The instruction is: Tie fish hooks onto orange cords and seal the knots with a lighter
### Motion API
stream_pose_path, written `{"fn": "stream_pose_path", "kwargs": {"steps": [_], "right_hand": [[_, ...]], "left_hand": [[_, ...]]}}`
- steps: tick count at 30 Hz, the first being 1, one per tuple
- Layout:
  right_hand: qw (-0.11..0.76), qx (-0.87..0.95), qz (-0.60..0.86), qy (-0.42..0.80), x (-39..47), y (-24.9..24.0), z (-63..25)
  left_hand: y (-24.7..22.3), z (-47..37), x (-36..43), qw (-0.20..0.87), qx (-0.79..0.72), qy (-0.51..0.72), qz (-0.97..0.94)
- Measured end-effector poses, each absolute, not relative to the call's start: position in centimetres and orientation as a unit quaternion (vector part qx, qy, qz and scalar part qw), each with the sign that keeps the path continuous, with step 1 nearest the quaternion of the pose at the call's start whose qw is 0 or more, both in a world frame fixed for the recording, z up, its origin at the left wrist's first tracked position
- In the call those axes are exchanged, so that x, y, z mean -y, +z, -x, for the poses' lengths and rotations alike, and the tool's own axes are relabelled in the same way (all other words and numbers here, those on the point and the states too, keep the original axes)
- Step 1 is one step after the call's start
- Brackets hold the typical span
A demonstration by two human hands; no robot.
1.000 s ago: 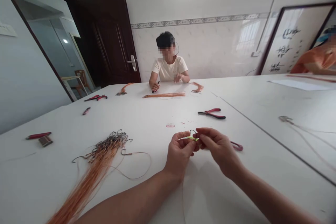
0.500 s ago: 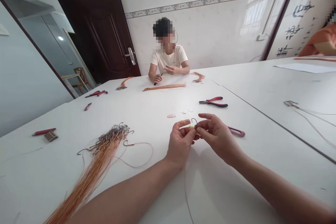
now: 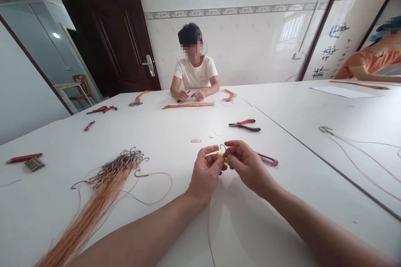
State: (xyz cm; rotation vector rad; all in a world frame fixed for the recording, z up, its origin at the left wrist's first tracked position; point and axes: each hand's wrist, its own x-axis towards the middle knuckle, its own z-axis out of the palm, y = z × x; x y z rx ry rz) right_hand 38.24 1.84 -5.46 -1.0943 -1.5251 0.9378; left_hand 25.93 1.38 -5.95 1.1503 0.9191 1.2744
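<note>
A dark fishing hook (image 3: 222, 147) stands point-up between my two hands, above the white table. My left hand (image 3: 205, 177) pinches the lower part of the hook with thumb and fingers. From the other side, the thumb and fingers of my right hand (image 3: 249, 167) close on the same hook. Something small and yellow-green (image 3: 220, 154) shows between the fingers, its kind partly hidden. A thin fishing line (image 3: 209, 221) hangs below my left hand toward the table's near edge. To the left lies a large bundle of fishing hooks (image 3: 117, 164) tied to orange lines (image 3: 84, 225).
Beyond my hands lie red-black pliers (image 3: 247, 123); a purple tool (image 3: 269, 159) lies right of them. More pliers (image 3: 103, 109), a red tool (image 3: 25, 158) and a thread spool (image 3: 34, 164) lie left. Loose hooks (image 3: 326, 129) are at right. A co-worker (image 3: 196, 73) sits opposite.
The view has turned a little to the right. My hands keep hold of the hook, and more of the yellow-green thing shows. The co-worker opposite has lowered a raised hand to the table.
</note>
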Motion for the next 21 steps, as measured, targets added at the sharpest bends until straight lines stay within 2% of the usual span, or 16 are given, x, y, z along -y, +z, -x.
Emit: {"fn": "stream_pose_path", "kwargs": {"steps": [9,21], "right_hand": [[0.505,0.617,0.449,0.403,-1.96,-5.67,-38.41],[0.449,0.721,0.474,0.234,-1.51,-5.07,-38.52]], "left_hand": [[-5.96,-25.77,-1.31,0.565,-0.383,0.543,-0.489],[-6.01,-26.09,-1.48,0.573,-0.362,0.538,-0.501]]}}
